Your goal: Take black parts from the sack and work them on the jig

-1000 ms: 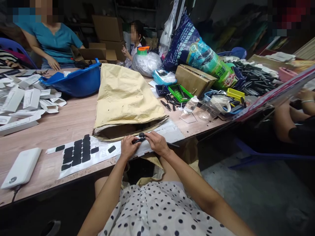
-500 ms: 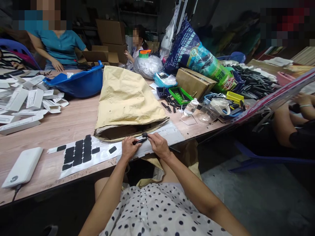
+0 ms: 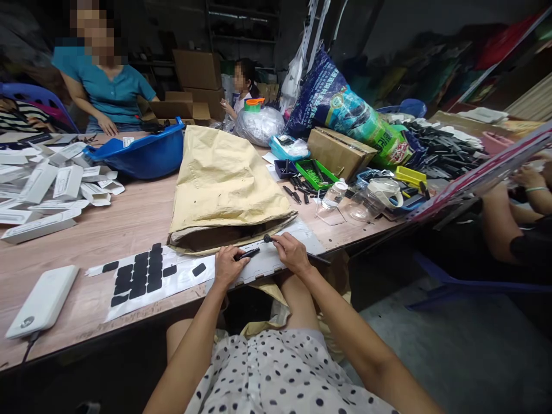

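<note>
My left hand (image 3: 228,265) is closed around a slim black pen-shaped piece (image 3: 250,253), whose tapered end points right. In my right hand (image 3: 292,251) a small black part with a round head (image 3: 268,238) is pinched between thumb and fingers. The two pieces are apart. A dark rod (image 3: 319,259) sticks out to the right behind my right hand; whether that hand holds it I cannot tell. Both hands are over a pale board (image 3: 263,265) at the table edge. Just beyond them lies a tan sack (image 3: 228,178), its mouth toward me.
Left of my hands is a white sheet of black stickers (image 3: 183,278), then a white power bank (image 3: 43,302). A blue basin (image 3: 142,155) and white boxes (image 3: 38,190) stand farther left. At right are a green tray (image 3: 317,174), a bottle (image 3: 334,194) and a carton (image 3: 338,152).
My right hand has moved right with the round-headed part, widening the gap to the black piece in my left hand. More of the dark rod shows at right. The view has shifted slightly.
</note>
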`<state>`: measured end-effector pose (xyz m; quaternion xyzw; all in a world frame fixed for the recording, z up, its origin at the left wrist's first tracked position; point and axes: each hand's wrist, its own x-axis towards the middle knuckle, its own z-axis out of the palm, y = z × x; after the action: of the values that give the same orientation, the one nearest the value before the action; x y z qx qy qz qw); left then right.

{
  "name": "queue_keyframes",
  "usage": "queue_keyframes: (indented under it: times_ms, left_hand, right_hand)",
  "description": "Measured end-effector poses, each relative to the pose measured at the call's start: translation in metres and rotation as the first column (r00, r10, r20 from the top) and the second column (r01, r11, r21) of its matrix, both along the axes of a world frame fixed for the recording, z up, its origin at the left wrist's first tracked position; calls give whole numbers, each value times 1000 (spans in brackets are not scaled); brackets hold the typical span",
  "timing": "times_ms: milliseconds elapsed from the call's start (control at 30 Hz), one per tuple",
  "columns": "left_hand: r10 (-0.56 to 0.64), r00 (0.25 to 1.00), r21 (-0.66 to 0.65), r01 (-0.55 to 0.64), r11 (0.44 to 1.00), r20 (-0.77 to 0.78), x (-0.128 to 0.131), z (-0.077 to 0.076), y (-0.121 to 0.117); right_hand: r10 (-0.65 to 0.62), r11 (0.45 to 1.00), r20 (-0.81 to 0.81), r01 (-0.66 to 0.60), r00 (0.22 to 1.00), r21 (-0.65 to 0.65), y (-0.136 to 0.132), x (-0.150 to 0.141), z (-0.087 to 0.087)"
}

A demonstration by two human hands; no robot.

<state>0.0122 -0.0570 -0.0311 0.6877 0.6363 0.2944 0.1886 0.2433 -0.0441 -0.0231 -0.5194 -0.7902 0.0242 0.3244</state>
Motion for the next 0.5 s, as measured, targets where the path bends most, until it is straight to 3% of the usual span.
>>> queue_keyframes:
  times_ms: [233,500]
  left_hand:
    - [2,1000,7,-1,1000,-18,1,1,-2]
    - [-33,999,54,32,998,27,-7,-6,-1]
  right_hand:
    - [102,994,125,-105,987,23,14,24,-15]
    - [171,984,167,-175,971,10,22,26,-17]
